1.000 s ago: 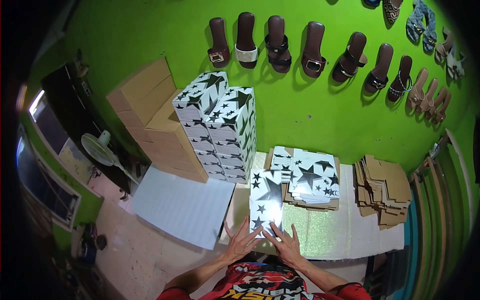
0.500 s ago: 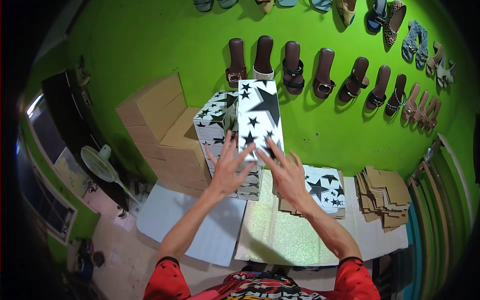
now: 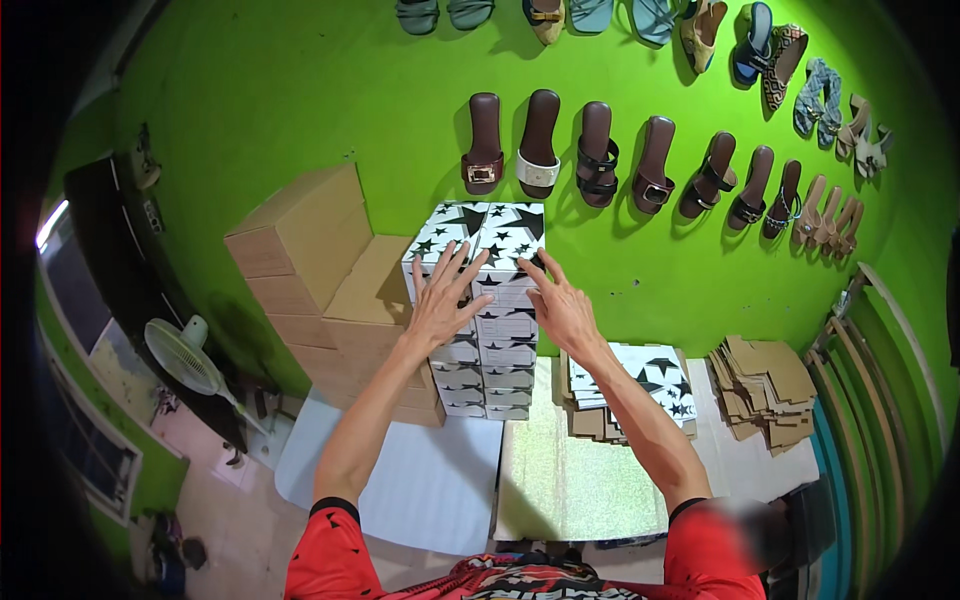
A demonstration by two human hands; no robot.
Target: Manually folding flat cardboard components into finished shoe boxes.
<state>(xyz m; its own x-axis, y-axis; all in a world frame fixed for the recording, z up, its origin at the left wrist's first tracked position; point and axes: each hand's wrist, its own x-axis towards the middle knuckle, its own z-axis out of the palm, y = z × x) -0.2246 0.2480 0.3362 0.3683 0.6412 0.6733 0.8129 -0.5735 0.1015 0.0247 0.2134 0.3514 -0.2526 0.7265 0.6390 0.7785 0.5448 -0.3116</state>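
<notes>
Two columns of white boxes with black stars stand side by side against the wall. On the top right box (image 3: 513,222) the lid is level with the top left box (image 3: 440,225). My left hand (image 3: 443,305) is spread over the front upper edges of both columns, fingertips on the boxes. Along the front right corner of the top right box rests my right hand (image 3: 563,312), fingers stretched out. Neither hand is wrapped round a box. Lower down, the box fronts (image 3: 506,352) are stacked one above another, partly hidden by my left hand and forearm.
Brown cardboard boxes (image 3: 300,240) stand stacked left of the columns. Flat star-printed sheets (image 3: 650,375) and folded brown cardboard (image 3: 770,385) lie on the table (image 3: 585,495) at right. Sandals (image 3: 596,155) hang on the green wall. A fan (image 3: 180,355) stands at left.
The top right box, tilted up before, now sits squarely on its column beside the left one. My right hand has shifted from its face to its front right corner. The view has moved slightly.
</notes>
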